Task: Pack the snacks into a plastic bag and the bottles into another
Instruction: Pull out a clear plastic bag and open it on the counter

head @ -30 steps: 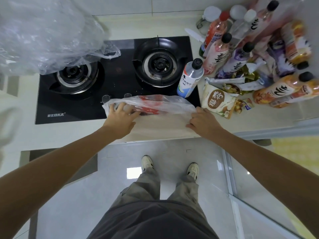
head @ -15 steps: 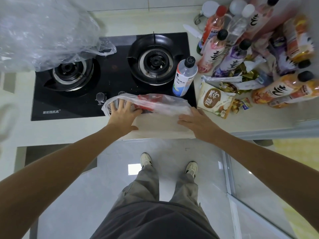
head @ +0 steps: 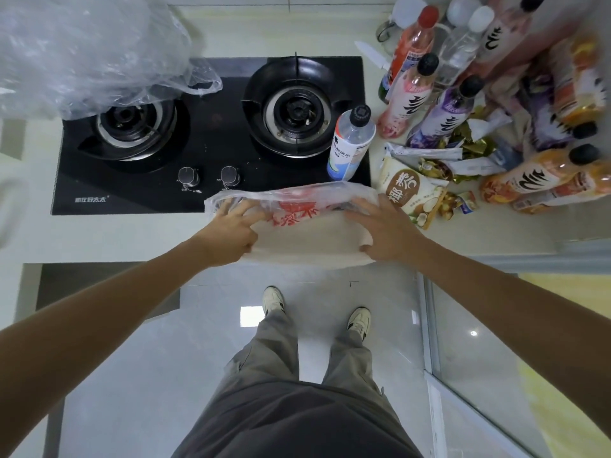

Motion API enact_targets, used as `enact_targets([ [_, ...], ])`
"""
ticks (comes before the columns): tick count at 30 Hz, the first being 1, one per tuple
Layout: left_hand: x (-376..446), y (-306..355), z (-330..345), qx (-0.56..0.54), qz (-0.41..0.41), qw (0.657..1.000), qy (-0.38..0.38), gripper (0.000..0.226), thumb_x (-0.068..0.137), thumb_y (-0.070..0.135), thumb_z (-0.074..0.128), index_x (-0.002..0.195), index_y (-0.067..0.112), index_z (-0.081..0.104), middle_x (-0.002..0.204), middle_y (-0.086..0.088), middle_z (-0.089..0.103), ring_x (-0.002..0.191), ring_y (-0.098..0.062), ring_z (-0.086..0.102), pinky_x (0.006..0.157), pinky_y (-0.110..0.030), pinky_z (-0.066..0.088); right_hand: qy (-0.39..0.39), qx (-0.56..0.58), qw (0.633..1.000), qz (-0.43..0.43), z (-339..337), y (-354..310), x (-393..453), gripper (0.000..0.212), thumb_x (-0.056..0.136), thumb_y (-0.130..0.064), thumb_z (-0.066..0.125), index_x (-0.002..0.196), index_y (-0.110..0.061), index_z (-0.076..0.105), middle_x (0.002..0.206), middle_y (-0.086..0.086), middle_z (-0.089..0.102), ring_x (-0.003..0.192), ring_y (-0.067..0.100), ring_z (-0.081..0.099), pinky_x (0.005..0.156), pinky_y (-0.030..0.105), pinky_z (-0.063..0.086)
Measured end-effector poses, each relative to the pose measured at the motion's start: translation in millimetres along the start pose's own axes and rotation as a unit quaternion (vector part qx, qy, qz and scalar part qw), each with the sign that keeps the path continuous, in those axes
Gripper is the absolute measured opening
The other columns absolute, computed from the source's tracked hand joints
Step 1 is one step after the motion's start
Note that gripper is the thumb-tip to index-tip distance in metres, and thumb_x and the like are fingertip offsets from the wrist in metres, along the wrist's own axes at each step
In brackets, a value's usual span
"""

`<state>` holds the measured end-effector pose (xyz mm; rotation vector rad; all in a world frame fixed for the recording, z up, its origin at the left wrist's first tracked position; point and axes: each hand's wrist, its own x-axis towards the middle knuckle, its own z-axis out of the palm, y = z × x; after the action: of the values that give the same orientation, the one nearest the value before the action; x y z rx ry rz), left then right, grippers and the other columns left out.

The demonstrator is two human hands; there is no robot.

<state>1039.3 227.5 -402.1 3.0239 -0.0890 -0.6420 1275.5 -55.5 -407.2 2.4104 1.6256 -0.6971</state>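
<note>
Two hands: both on one plastic bag (head: 297,223) at the near edge of the counter (head: 132,239)
Plastic bag: thin and see-through with red print, lying flat across the counter edge, its far rim bunched just near of the stove (head: 211,137) knobs
Left hand (head: 231,231): at the bag's left end, fingers (head: 243,209) spread and reaching under the bunched film; thumb hidden, so whether it pinches the film I cannot tell
Right hand (head: 385,226): at the bag's right end, fingers straight and laid flat on the film, thumb curved at the near corner, clamped on nothing
Clear bottle (head: 351,143): black cap, white and blue label, upright on the stove's right near corner, just far of the bag
Snack pack (head: 411,193): white with a brown round mark, lying just right of the bag beside the right hand
Loose snacks (head: 463,153): gold and white wrappers heaped right of the pack
Drink bottles (head: 439,87): pink, purple, clear and orange ones crowded at the far right of the counter, some upright, some lying
Second bag (head: 86,51): crumpled clear plastic at far left, overhanging the left burner
Floor: pale tiles, with grey trousers and two light shoes below the counter
</note>
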Motion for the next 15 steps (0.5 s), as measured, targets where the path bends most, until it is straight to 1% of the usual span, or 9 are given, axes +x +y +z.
enact_targets([
  [2,-5,-2,2,0.017,0.026,0.999,0.013,0.008,0.079,0.023,0.083,0.073,0.022,0.077,0.144,0.002,0.050,0.140,-0.032,0.032,0.113,-0.068,0.026,0.009,0.014,0.999,-0.038,0,9,3,0.081,0.077,-0.029,0.081,0.151,-0.023,0.049,0.162,-0.010,0.033,0.124,0.034,0.041,0.100,0.050,0.049],
  [4,-9,-4,2,0.015,0.041,0.999,0.032,0.009,0.076,0.022,0.085,0.073,0.021,0.077,0.128,0.005,0.058,0.131,-0.030,0.042,0.109,-0.065,0.034,0.025,0.008,0.997,-0.078,1,16,5,0.066,0.076,-0.012,0.076,0.140,-0.017,0.061,0.157,-0.011,0.042,0.120,0.034,0.046,0.099,0.048,0.049],
  [6,-13,-4,-1,-0.002,0.048,0.998,0.049,0.010,0.078,0.022,0.083,0.079,0.019,0.073,0.111,0.008,0.060,0.122,-0.026,0.049,0.106,-0.060,0.038,0.050,0.002,0.994,-0.101,4,20,5,0.055,0.075,0.002,0.068,0.129,-0.014,0.069,0.144,-0.010,0.055,0.107,0.031,0.048,0.088,0.045,0.051],
  [7,-15,-3,-1,-0.010,0.050,0.997,0.057,0.010,0.081,0.022,0.080,0.084,0.019,0.070,0.107,0.009,0.061,0.120,-0.023,0.049,0.106,-0.058,0.039,0.059,0.002,0.993,-0.105,5,20,5,0.051,0.076,0.006,0.064,0.122,-0.013,0.071,0.135,-0.011,0.060,0.101,0.028,0.046,0.083,0.045,0.050],
  [9,-18,-1,0,-0.032,0.051,0.996,0.063,0.007,0.089,0.023,0.071,0.091,0.019,0.065,0.103,0.008,0.062,0.116,-0.019,0.048,0.111,-0.054,0.036,0.062,0.005,0.993,-0.102,3,19,5,0.038,0.079,0.006,0.060,0.109,-0.014,0.074,0.119,-0.011,0.065,0.096,0.024,0.041,0.079,0.045,0.049],
  [11,-20,-1,2,-0.060,0.043,0.995,0.062,0.005,0.098,0.025,0.059,0.099,0.020,0.061,0.097,0.006,0.059,0.108,-0.018,0.051,0.117,-0.051,0.032,0.059,0.012,0.994,-0.089,-2,17,6,0.021,0.087,-0.003,0.060,0.096,-0.017,0.072,0.104,-0.008,0.068,0.094,0.019,0.038,0.080,0.045,0.049],
  [12,-21,0,3,-0.066,0.038,0.995,0.065,0.008,0.102,0.025,0.053,0.104,0.021,0.059,0.092,0.005,0.056,0.101,-0.018,0.052,0.119,-0.049,0.031,0.059,0.013,0.995,-0.080,-6,15,5,0.016,0.092,-0.009,0.058,0.095,-0.019,0.070,0.098,-0.006,0.069,0.093,0.018,0.040,0.079,0.044,0.048],
  [14,-22,2,4,-0.066,0.023,0.995,0.070,0.017,0.106,0.027,0.044,0.115,0.020,0.056,0.086,0.004,0.053,0.093,-0.022,0.055,0.116,-0.046,0.035,0.067,0.011,0.996,-0.063,-12,10,3,0.013,0.098,-0.019,0.055,0.102,-0.020,0.067,0.092,0.001,0.068,0.094,0.022,0.050,0.078,0.042,0.047],
  [15,-22,4,3,-0.065,0.007,0.996,0.067,0.021,0.106,0.028,0.042,0.120,0.019,0.056,0.086,0.001,0.056,0.094,-0.025,0.057,0.111,-0.044,0.040,0.072,0.008,0.996,-0.054,-14,7,3,0.016,0.099,-0.022,0.054,0.108,-0.020,0.067,0.092,0.004,0.067,0.095,0.024,0.055,0.079,0.042,0.047],
])
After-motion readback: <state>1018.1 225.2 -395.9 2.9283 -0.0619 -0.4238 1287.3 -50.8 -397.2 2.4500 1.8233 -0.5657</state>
